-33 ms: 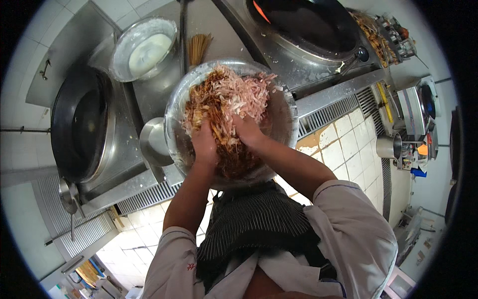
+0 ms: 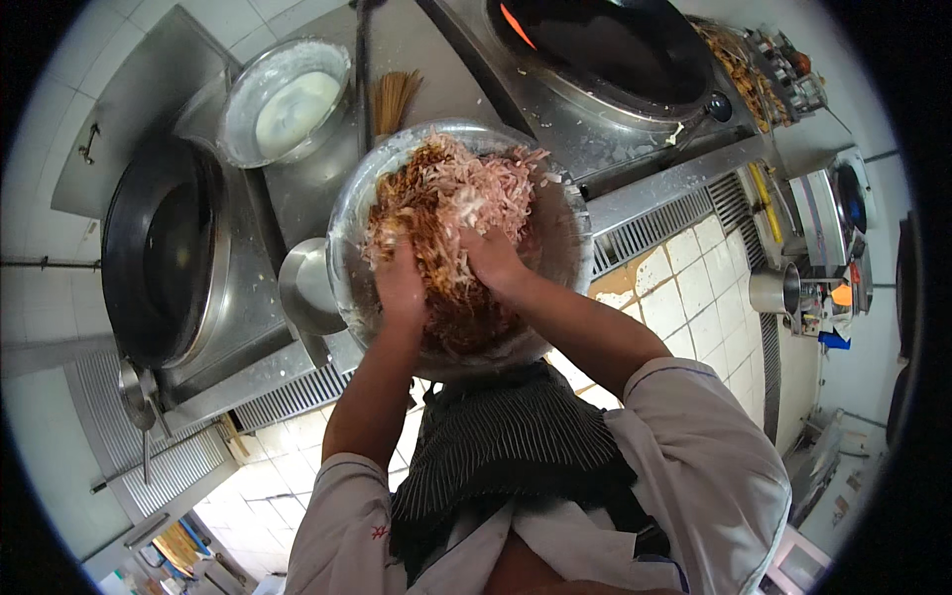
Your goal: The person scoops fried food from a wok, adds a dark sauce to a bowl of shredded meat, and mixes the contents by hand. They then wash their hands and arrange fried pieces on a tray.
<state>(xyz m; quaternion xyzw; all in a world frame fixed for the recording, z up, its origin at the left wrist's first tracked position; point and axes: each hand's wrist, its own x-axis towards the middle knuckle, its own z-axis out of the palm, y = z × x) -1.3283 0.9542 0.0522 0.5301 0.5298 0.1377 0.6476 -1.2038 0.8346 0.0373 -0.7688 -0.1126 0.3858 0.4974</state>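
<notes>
Left hand [image 2: 401,283], right hand [image 2: 492,260] in shreds [image 2: 501,193] — off bowl rim [image 2: 342,230].

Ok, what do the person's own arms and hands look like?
The left hand and right hand look ungloved, forearms bare, no wristwear visible. The short white sleeves have thin bluish trim; a small red marking shows by the left one.

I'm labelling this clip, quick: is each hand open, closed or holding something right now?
Left hand: partly buried in the shredded food; open or closed cannot be told.
Right hand: also partly buried there; cannot be told.
</notes>
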